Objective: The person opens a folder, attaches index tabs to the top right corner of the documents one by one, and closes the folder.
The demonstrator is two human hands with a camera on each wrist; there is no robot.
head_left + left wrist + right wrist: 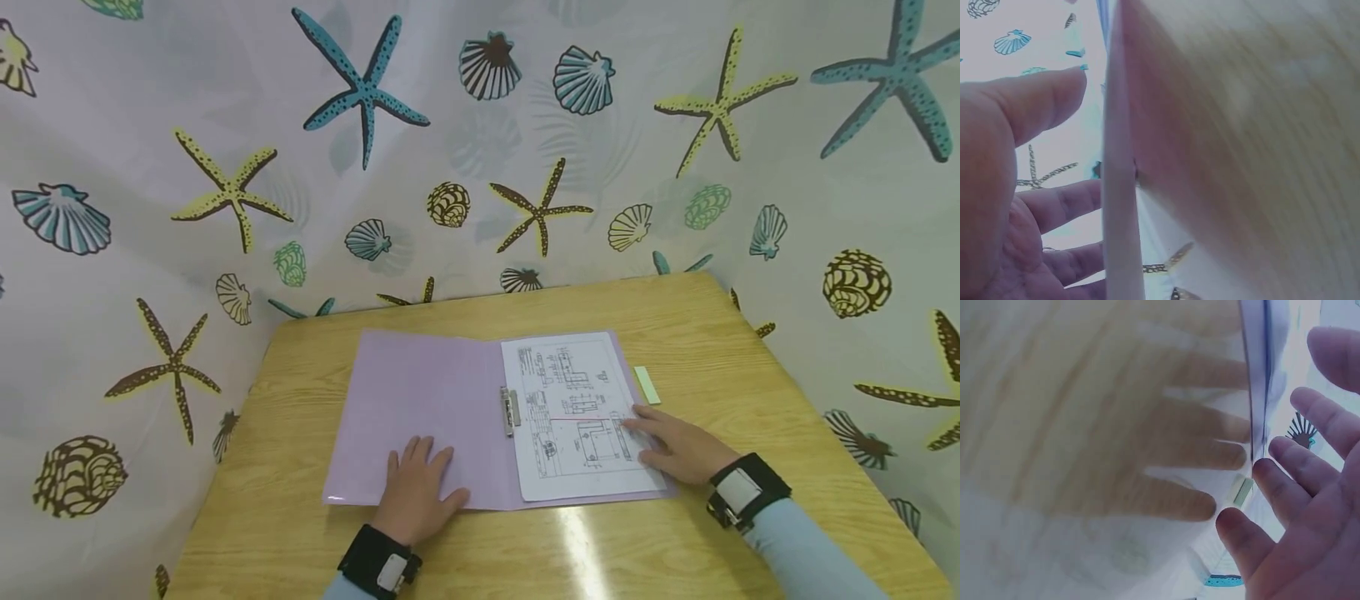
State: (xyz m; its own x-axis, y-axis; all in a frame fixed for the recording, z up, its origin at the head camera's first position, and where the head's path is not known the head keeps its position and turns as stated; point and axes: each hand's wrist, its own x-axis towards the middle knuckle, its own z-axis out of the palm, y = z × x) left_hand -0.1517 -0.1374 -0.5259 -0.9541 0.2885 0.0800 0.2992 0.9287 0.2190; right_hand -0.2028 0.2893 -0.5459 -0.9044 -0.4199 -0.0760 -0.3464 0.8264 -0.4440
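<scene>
An open lilac folder (420, 392) lies flat on the wooden table (750, 367). A white sheet with technical drawings (577, 417) sits on its right half, held by a metal clip (510, 410) at the spine. My left hand (418, 485) rests flat with straight fingers on the left flap near the front edge. My right hand (671, 444) lies flat on the sheet's lower right part, at the folder's right edge. In the left wrist view, the folder edge (1119, 187) stands next to my left hand's fingers (1041, 106). In the right wrist view, fingers (1285, 481) touch the folder edge (1259, 375).
A small pale green sticky strip (647, 384) lies on the table just right of the folder. A curtain printed with starfish and shells (360, 92) closes off the table at the back and both sides. Bare wood shows along the front edge.
</scene>
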